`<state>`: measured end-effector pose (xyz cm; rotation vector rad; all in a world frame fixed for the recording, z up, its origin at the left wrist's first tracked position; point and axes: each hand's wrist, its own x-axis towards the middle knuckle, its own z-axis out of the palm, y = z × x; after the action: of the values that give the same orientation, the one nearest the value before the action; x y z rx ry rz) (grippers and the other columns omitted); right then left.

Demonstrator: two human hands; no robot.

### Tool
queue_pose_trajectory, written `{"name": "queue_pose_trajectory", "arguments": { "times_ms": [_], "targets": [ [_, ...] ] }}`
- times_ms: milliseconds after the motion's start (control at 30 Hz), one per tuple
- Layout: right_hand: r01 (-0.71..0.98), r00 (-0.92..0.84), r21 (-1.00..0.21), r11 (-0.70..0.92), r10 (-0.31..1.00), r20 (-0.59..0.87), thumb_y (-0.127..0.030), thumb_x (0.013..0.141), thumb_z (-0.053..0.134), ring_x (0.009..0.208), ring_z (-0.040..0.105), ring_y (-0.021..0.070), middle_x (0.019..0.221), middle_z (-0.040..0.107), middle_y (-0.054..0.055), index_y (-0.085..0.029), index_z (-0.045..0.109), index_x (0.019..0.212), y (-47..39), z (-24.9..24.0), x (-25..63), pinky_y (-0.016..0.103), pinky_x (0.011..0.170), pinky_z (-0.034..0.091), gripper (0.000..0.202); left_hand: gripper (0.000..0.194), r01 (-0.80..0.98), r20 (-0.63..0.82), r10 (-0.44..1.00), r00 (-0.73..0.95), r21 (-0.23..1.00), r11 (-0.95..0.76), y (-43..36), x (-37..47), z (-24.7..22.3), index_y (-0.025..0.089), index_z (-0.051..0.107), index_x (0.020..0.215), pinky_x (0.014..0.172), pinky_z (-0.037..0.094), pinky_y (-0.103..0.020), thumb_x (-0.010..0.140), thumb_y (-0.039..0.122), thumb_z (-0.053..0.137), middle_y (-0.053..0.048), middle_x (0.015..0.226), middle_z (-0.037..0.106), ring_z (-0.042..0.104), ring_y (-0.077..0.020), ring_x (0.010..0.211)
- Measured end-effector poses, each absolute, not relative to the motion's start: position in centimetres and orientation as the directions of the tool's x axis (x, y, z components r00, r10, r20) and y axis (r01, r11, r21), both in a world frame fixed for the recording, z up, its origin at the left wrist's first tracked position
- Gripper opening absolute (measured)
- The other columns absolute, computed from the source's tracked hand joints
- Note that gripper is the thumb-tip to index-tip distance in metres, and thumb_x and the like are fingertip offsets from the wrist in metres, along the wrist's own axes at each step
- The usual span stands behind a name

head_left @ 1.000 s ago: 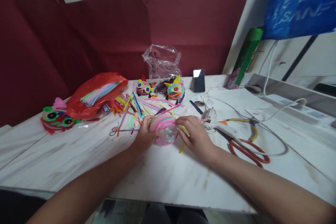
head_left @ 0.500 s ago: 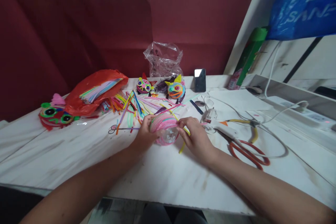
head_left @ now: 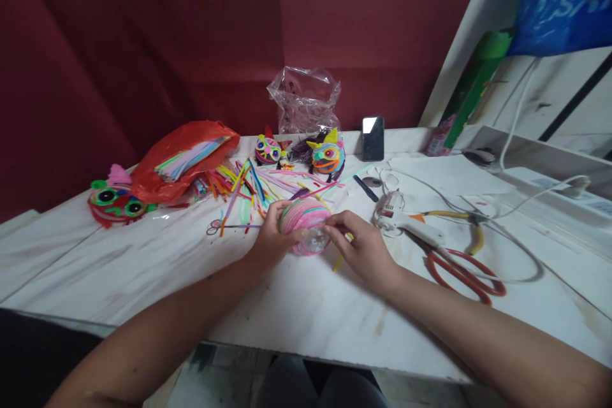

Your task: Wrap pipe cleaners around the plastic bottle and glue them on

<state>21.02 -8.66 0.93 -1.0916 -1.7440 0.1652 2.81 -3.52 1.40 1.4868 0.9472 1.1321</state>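
A clear ball (head_left: pixel 305 215) wrapped in rows of pink and green pipe cleaners sits just above the table, in the middle of the view. My left hand (head_left: pixel 268 237) is closed round its left side, thumb at the front. A see-through patch shows low on the ball's near face. At the ball's right edge my right hand (head_left: pixel 364 247) is pinched on the pink pipe cleaner; the fingertips partly hide it. Beneath that hand a yellow pipe cleaner (head_left: pixel 338 262) lies on the table.
Loose pipe cleaners (head_left: pixel 246 185) and a red bag (head_left: pixel 186 140) lie behind left, near a red lion-like head (head_left: pixel 117 203). Two small decorated figures stand at the back beside a phone (head_left: pixel 373 139). To the right are a glue gun (head_left: pixel 414 226), red-handled scissors (head_left: pixel 466 274) and yellow-handled pliers (head_left: pixel 475 236).
The view has shifted slightly. My right fingers have stayed at the ball's edge, and the pink end that stuck out to their right no longer shows. My left hand keeps its hold.
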Motion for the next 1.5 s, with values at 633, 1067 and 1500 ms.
{"name": "queue_pose_trajectory", "arguments": {
  "times_ms": [633,1067,1500],
  "targets": [
    [0.566,-0.067,-0.570,0.596,0.722,0.689,-0.018,0.084,0.057,0.064,0.057,0.0146,0.073,0.057,0.002,-0.021,0.053,0.076,-8.7,1.5,20.9,0.027,0.057,0.048,0.010,0.073,0.088,0.288,0.918,0.274,0.942,-0.322,-3.7,2.7,1.3,0.019,0.046,0.114,0.084,0.046,-0.032,0.054,0.040,0.082,-0.008,0.112,0.056,0.056,-0.0237,0.102],
    [0.539,-0.054,-0.579,0.612,0.711,0.701,-0.016,0.084,0.055,0.071,0.061,0.0163,0.078,0.061,0.003,-0.021,0.056,0.081,-8.5,1.2,20.9,0.031,0.064,0.052,0.005,0.076,0.117,0.298,0.915,0.273,0.933,-0.339,-3.3,2.5,1.2,0.019,0.046,0.120,0.087,0.048,-0.035,0.055,0.037,0.080,-0.008,0.110,0.059,0.058,-0.0260,0.103],
    [0.581,-0.075,-0.578,0.574,0.744,0.663,-0.015,0.085,0.055,0.072,0.059,0.0160,0.076,0.060,0.003,-0.020,0.055,0.078,-8.5,1.3,21.1,0.029,0.064,0.049,0.009,0.077,0.151,0.305,0.901,0.309,0.919,-0.363,-3.6,2.6,1.1,0.018,0.046,0.122,0.092,0.044,-0.035,0.056,0.039,0.080,-0.008,0.117,0.055,0.054,-0.0261,0.109]
  ]
}}
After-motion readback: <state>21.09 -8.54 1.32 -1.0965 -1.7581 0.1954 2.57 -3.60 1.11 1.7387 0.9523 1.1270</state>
